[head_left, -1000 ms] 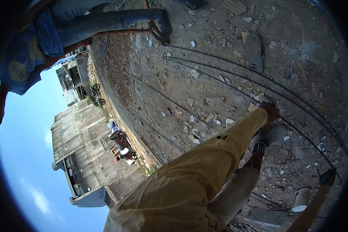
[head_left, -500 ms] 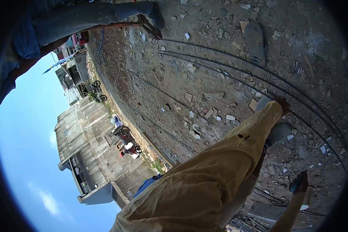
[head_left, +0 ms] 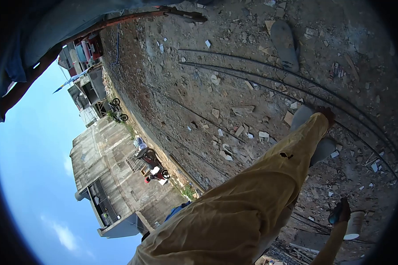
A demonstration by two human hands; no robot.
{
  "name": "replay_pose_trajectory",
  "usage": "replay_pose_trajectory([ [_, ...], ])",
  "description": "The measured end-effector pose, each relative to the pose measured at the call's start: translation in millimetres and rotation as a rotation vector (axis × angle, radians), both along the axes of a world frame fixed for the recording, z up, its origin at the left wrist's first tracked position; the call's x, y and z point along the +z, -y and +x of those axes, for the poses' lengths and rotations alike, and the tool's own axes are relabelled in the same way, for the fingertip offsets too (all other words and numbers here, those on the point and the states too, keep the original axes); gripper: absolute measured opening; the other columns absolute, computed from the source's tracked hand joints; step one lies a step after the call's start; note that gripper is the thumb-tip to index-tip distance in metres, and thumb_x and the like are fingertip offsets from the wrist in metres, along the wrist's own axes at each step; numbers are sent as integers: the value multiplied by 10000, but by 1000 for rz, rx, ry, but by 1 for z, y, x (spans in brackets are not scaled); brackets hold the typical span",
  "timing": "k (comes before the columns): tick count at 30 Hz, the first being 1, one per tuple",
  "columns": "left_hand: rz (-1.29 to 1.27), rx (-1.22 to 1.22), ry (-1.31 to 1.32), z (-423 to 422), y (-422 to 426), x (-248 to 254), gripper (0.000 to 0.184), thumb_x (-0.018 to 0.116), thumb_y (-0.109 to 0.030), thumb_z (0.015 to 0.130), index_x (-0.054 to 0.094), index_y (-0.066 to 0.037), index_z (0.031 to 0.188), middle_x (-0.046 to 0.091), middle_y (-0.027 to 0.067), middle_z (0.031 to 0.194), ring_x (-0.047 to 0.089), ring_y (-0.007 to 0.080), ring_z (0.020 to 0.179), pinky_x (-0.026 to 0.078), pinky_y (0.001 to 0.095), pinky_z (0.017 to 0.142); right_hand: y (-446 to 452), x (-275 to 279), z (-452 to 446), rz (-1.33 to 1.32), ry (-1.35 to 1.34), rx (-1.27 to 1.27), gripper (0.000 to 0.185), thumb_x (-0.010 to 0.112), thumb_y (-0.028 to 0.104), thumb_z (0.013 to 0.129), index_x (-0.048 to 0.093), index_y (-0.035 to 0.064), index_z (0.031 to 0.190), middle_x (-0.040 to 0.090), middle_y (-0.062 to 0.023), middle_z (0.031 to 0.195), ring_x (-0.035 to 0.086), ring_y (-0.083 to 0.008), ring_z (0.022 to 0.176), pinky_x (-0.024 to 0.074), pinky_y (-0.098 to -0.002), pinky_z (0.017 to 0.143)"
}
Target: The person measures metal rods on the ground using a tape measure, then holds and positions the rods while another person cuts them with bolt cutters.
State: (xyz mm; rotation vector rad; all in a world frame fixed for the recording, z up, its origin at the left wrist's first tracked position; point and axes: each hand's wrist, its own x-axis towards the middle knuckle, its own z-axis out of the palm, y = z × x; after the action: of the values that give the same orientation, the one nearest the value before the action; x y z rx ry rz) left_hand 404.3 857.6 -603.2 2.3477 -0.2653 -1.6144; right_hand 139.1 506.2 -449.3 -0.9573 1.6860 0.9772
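The view is tipped sideways, with sky on the left. My left hand, at the end of a long yellow sleeve with a hole in it, is closed round a thin dark steel rod low over the ground. Two similar steel rods run beside it in a curve. A grey flip-flop shows partly behind the sleeve. My right hand, lower right, is curled against a dark teal object that I cannot make out. A white cylinder lies beside that wrist.
A person in blue denim at the upper left is beside a long reddish-handled tool with dark jaws. Another flip-flop lies among broken tile and rubble. Motorbikes stand by a concrete building; more rods lie lower right.
The long-handled tool has moved up and right, away from the rod ends. The denim leg has shifted up, partly out of view. My left hand stays on its rod; the view has shifted slightly.
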Motion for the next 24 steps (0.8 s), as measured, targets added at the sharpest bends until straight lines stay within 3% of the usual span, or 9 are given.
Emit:
replay_pose_trajectory([
  [6, 62, 33, -8, -2, -14, -6, 289, 511, -257, 913, 688, -160, 1119, 606, 111, 1204, 566, 307, 1156, 414, 485, 983, 12, -3, -13, -36, 2, 49, 314, 682, 468, 856, 616, 174, 944, 529, 16, 675, 488, -115, 507, 409, -299, 451],
  [18, 71, -9, 98, -9, 3, -2, 273, 521, -303, 915, 684, -162, 1083, 621, 116, 1140, 594, 294, 1090, 415, 474, 968, -6, -5, -23, 64, 44, 69, 231, 668, 392, 885, 619, 172, 936, 532, 14, 671, 493, -117, 501, 411, -288, 447],
  [22, 118, -7, 123, -9, 7, -4, 274, 515, -299, 921, 676, -167, 1099, 616, 101, 1153, 574, 281, 1115, 387, 494, 996, -12, 2, -17, 114, 68, 72, 225, 641, 376, 903, 591, 158, 882, 524, 17, 651, 486, -105, 492, 370, -250, 427],
  [24, 134, -1, 136, -10, 5, -9, 288, 507, -299, 923, 666, -170, 1126, 606, 101, 1185, 554, 283, 1154, 363, 519, 1021, -2, -7, -39, 106, 74, 122, 216, 655, 375, 897, 610, 164, 907, 527, 17, 650, 492, -107, 492, 395, -269, 433],
])
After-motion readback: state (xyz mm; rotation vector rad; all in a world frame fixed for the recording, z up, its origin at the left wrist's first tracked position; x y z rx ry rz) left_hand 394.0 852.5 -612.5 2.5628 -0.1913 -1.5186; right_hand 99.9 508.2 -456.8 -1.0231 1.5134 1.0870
